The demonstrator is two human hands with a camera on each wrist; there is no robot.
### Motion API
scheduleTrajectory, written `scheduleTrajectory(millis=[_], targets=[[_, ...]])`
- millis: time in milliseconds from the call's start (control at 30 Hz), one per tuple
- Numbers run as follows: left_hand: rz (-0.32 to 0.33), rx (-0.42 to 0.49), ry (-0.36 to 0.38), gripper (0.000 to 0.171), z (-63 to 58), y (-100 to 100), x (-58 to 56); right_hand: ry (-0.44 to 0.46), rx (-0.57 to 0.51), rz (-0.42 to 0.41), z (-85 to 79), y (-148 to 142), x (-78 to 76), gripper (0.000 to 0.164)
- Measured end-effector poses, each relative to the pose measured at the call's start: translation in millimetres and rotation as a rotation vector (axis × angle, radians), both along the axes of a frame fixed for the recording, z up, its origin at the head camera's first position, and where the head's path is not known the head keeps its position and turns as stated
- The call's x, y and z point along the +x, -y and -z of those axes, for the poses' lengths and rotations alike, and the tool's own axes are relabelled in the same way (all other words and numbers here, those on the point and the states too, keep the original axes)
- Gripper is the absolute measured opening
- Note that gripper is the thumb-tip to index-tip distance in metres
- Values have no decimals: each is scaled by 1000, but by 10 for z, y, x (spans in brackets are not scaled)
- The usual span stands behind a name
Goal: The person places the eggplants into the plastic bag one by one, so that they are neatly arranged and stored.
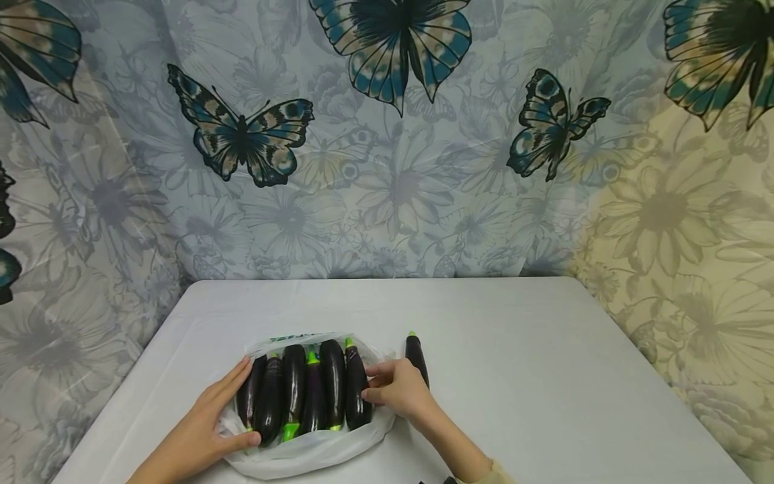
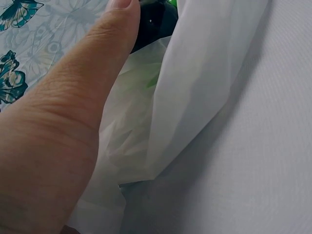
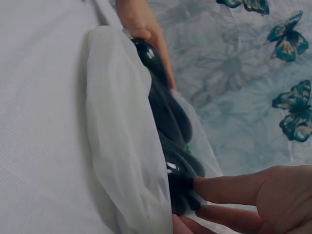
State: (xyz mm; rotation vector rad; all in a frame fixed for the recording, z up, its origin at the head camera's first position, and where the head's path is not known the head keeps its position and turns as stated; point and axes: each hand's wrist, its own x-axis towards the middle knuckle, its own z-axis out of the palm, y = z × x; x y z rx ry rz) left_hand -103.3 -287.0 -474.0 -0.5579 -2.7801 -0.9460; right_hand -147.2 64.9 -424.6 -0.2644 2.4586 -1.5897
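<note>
A row of several glossy dark purple eggplants (image 1: pixel 294 383) with green stem ends lies side by side in an opened white plastic bag (image 1: pixel 302 460). The left hand (image 1: pixel 205 423) rests along the bag's left side, fingers extended. Its thumb touches the lower end of an eggplant; the left wrist view shows this thumb (image 2: pixel 78 92) beside the bag. At the right end of the row, the right hand (image 1: pixel 402 390) pinches the last eggplant (image 1: pixel 357 386) by its side. The right wrist view shows those fingers (image 3: pixel 229 189) against the dark skin.
One separate eggplant (image 1: pixel 416 356) lies on the white table (image 1: pixel 544 376) just beyond the right hand. Behind the table hangs a cloth (image 1: pixel 411 175) printed with butterflies and flowers. A small dark object (image 1: pixel 449 480) shows at the bottom edge by the right sleeve.
</note>
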Motion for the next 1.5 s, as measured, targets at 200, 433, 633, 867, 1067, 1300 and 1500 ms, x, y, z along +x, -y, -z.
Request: scheduleTrajectory(millis=[200, 433, 633, 867, 1067, 1300, 1500], targets=[[8, -11, -21, 107, -12, 16, -16, -65, 36, -51, -92, -89, 43, 32], [-1, -15, -27, 109, -17, 23, -13, -166, 60, -31, -299, -352, -34, 22], [-7, -31, -40, 108, -18, 30, 3, -186, 123, 104, -372, -597, -129, 15], [0, -41, -50, 108, -16, 5, -1, -94, 39, 190, -255, -726, -176, 27], [-8, -29, -19, 110, -35, -2, 6, -6, -14, 225, -137, -768, -237, 40], [-1, -24, -19, 110, -30, -3, 0, 61, -26, 240, -52, -794, -295, 48], [4, -18, -12, 109, -22, -14, 4, 129, -112, 244, -5, -820, -319, 48]])
